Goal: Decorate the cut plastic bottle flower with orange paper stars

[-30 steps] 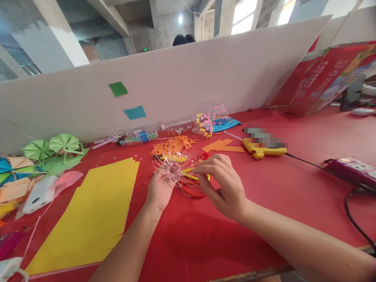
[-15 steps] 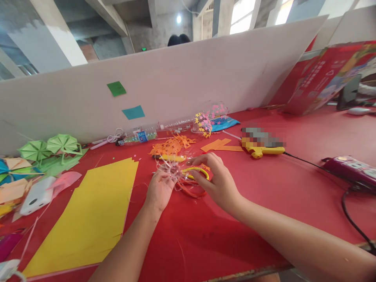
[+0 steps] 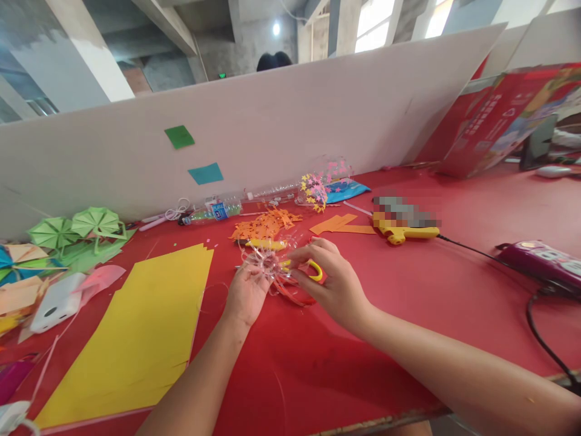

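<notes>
You have yellow sheets (image 3: pixel 136 339) at your left. Toward your right, a red box (image 3: pixel 492 127) stands near the white partition (image 3: pixel 281 121)

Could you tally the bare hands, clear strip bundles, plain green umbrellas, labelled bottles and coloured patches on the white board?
Hands: 2
Clear strip bundle: 1
Plain green umbrellas: 2
Labelled bottle: 1
Board patches: 2
Total: 8

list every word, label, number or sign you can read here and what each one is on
"PURE": blue label on the clear plastic bottle
Red box: pale printing, too blurred to read
Purple case: pale markings, too blurred to read
Green lit sign in the background: too small to read
</notes>
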`<state>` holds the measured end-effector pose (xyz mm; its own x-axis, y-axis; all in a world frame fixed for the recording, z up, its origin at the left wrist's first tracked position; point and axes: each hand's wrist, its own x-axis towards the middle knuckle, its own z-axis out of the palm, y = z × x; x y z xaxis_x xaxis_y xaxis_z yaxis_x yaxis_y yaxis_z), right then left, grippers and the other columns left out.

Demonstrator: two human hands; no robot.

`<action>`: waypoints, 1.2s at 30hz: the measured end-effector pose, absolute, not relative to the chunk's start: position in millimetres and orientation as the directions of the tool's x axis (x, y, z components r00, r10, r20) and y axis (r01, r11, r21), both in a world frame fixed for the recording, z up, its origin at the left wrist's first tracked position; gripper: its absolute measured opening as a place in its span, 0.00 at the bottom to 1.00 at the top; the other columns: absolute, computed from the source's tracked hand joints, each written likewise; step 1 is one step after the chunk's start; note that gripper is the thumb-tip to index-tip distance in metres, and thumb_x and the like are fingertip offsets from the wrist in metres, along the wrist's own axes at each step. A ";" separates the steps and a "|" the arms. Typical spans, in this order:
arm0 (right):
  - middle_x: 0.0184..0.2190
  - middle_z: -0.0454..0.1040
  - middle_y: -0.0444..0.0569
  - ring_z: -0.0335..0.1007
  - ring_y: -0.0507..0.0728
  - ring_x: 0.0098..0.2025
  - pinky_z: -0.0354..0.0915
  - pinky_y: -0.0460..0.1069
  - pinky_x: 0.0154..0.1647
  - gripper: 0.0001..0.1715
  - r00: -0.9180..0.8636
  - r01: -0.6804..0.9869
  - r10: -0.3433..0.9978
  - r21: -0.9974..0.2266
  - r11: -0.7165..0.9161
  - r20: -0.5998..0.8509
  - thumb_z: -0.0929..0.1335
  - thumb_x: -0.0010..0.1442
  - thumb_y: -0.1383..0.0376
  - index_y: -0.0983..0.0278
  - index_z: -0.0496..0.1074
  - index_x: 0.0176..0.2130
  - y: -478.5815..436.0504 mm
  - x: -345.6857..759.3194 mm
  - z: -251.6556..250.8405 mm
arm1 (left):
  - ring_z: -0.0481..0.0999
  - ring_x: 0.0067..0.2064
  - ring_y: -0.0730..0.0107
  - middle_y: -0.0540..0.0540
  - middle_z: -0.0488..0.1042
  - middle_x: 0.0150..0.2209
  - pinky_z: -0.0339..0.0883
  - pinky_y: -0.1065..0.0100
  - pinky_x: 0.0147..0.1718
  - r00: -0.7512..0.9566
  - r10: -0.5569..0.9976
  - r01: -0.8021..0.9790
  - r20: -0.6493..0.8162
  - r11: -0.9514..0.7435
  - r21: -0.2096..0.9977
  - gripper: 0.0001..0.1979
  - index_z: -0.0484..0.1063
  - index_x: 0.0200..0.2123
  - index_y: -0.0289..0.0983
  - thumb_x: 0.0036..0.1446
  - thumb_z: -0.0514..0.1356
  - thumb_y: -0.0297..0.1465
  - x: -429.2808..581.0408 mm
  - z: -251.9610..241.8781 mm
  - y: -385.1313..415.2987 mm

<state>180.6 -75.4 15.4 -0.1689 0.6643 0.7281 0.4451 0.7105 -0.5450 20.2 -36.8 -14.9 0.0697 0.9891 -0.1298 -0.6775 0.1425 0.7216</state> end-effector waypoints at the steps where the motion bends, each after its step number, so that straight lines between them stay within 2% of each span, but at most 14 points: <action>1: 0.30 0.74 0.44 0.63 0.55 0.35 0.61 0.52 0.42 0.09 -0.179 0.437 0.648 -0.530 0.727 0.741 0.66 0.59 0.74 0.60 0.70 0.36 -74.8 180.7 15.1 | 0.75 0.35 0.70 0.50 0.74 0.28 0.68 0.68 0.39 0.067 0.989 -0.678 -0.130 0.141 0.722 0.10 0.69 0.24 0.37 0.41 0.55 0.17 20.1 -14.8 -36.8; 14: 0.27 0.74 0.44 0.64 0.54 0.32 0.59 0.54 0.45 0.06 -0.212 0.486 0.543 -0.395 0.780 0.812 0.67 0.62 0.69 0.59 0.73 0.35 -69.0 182.5 12.1 | 0.77 0.40 0.68 0.46 0.78 0.33 0.69 0.66 0.44 0.072 0.990 -0.678 -0.119 0.136 0.722 0.11 0.73 0.28 0.35 0.43 0.54 0.19 16.6 -15.2 -36.1; 20: 0.33 0.75 0.47 0.64 0.55 0.36 0.60 0.54 0.43 0.07 -0.225 0.504 0.527 -0.364 0.783 0.820 0.67 0.62 0.70 0.60 0.73 0.34 -69.6 183.6 14.8 | 0.77 0.39 0.69 0.46 0.78 0.33 0.69 0.67 0.43 0.079 0.990 -0.672 -0.115 0.138 0.727 0.11 0.74 0.27 0.36 0.43 0.55 0.19 16.2 -15.8 -35.8; 23: 0.32 0.75 0.47 0.64 0.54 0.34 0.61 0.54 0.42 0.07 -0.257 0.492 0.504 -0.337 0.802 0.824 0.66 0.62 0.71 0.61 0.71 0.33 -69.1 184.1 14.4 | 0.77 0.39 0.69 0.46 0.78 0.32 0.70 0.67 0.42 0.080 0.991 -0.676 -0.111 0.136 0.725 0.11 0.74 0.27 0.36 0.43 0.55 0.19 16.8 -15.6 -36.1; 28: 0.28 0.73 0.45 0.66 0.54 0.33 0.60 0.56 0.51 0.08 -0.280 0.465 0.467 -0.307 0.830 0.839 0.64 0.62 0.73 0.61 0.69 0.35 -68.8 183.9 12.3 | 0.77 0.37 0.69 0.45 0.79 0.33 0.70 0.67 0.41 0.107 0.988 -0.682 -0.107 0.151 0.716 0.12 0.75 0.29 0.35 0.42 0.55 0.19 18.4 -15.2 -36.8; 33: 0.31 0.73 0.48 0.64 0.55 0.36 0.63 0.52 0.41 0.07 -0.292 0.464 0.469 -0.305 0.832 0.834 0.64 0.63 0.72 0.62 0.71 0.36 -69.9 183.3 13.9 | 0.77 0.38 0.67 0.46 0.78 0.32 0.71 0.66 0.40 0.115 0.987 -0.672 -0.108 0.158 0.724 0.10 0.74 0.28 0.36 0.43 0.56 0.20 17.0 -16.7 -36.4; 36: 0.34 0.73 0.50 0.64 0.56 0.37 0.64 0.52 0.39 0.08 -0.288 0.465 0.478 -0.315 0.827 0.830 0.64 0.63 0.71 0.62 0.73 0.36 -70.7 183.1 14.4 | 0.77 0.38 0.67 0.46 0.78 0.33 0.70 0.65 0.42 0.115 0.988 -0.666 -0.107 0.156 0.730 0.10 0.74 0.29 0.36 0.43 0.56 0.20 16.4 -17.9 -36.2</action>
<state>183.1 -70.7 14.4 -0.2884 0.4776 0.8299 0.4651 0.8275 -0.3145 16.4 -36.2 -17.9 0.1150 0.9876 -0.1065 -0.6657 0.1562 0.7297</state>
